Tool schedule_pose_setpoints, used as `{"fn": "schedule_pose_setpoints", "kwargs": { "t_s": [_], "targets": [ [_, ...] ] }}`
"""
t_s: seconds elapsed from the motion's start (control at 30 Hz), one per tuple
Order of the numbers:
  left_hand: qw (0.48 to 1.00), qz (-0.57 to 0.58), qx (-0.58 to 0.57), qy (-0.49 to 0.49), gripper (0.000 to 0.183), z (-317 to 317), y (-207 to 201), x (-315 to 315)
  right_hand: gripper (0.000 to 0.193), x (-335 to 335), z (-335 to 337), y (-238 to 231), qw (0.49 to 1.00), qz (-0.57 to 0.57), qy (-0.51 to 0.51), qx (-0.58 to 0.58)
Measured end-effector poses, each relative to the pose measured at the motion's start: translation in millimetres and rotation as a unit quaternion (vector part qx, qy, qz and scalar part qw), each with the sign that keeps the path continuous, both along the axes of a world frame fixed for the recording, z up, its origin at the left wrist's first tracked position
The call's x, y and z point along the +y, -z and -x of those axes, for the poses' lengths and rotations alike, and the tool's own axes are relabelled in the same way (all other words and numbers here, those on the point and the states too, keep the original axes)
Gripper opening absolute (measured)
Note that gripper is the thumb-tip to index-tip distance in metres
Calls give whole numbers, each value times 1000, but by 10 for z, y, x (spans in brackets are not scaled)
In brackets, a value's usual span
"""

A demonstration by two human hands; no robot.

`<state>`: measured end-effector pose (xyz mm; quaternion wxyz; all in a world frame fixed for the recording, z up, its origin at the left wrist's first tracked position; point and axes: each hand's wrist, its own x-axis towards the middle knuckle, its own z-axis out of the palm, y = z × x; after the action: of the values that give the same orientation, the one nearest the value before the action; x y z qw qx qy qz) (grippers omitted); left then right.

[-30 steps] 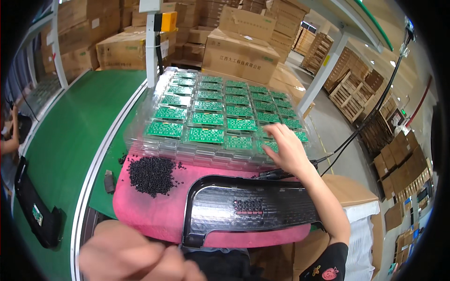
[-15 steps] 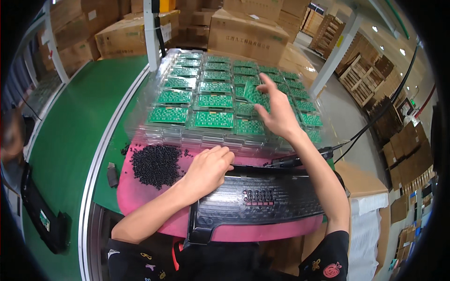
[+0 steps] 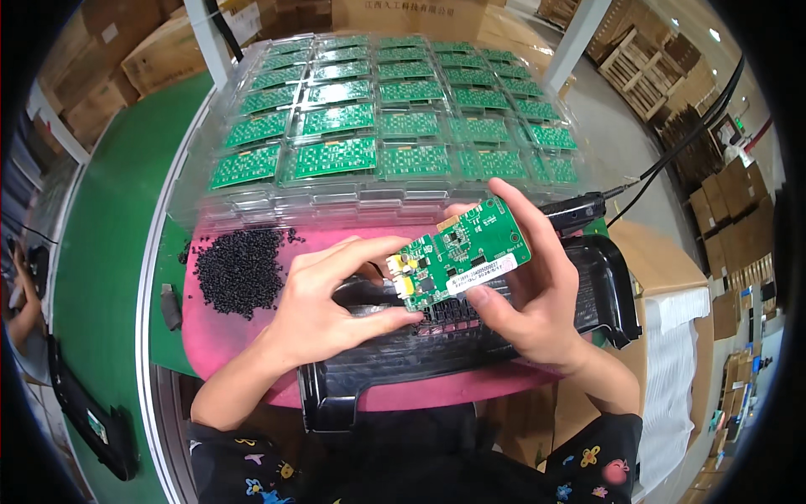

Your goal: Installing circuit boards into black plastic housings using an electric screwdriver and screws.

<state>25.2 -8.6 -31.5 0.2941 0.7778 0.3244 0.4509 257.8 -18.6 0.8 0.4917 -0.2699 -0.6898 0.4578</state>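
Between both hands I hold a green circuit board [image 3: 470, 239], tilted, with white and yellow connectors at its left end and a white label along its lower edge. My left hand [image 3: 327, 294] pinches the connector end between thumb and fingers. The right end is gripped by my right hand [image 3: 537, 294], thumb near the label and fingers behind. Beneath the board lies a curved black plastic housing [image 3: 378, 370] with a cluster of small slots partly hidden by the board. It rests on a pink mat [image 3: 201, 328].
Stacked clear plastic trays [image 3: 285, 197] of green boards stand beyond the mat. A heap of small black parts [image 3: 239, 273] lies left, near a dark grey block [image 3: 170, 307]. A corded black tool [image 3: 575, 212] lies right, above a carton of white sheets [image 3: 667, 395]. Another person's arm [image 3: 25, 311] shows far left.
My right hand has come back from the trays with a circuit board. My left hand has left the housing's top edge and taken the board's other end. The view has shifted.
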Motion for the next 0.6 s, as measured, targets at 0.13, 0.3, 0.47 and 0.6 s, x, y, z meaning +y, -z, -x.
{"fn": "schedule_pose_setpoints", "kwargs": {
  "t_s": [0.13,0.3,0.47,0.6],
  "targets": [
    [992,93,-74,33,63,-38,42,2,72,-117,-189,63,997,67,45,8],
    [988,134,-15,73,62,-91,-20,-52,64,-127,-530,277,990,3,79,-114],
    [945,116,297,72,50,-132,-99,-73,56,12,-692,289,949,-97,-9,-301],
    [945,58,308,95,51,-170,-21,-40,56,-50,-738,466,950,-48,-18,-307]
  ]
}}
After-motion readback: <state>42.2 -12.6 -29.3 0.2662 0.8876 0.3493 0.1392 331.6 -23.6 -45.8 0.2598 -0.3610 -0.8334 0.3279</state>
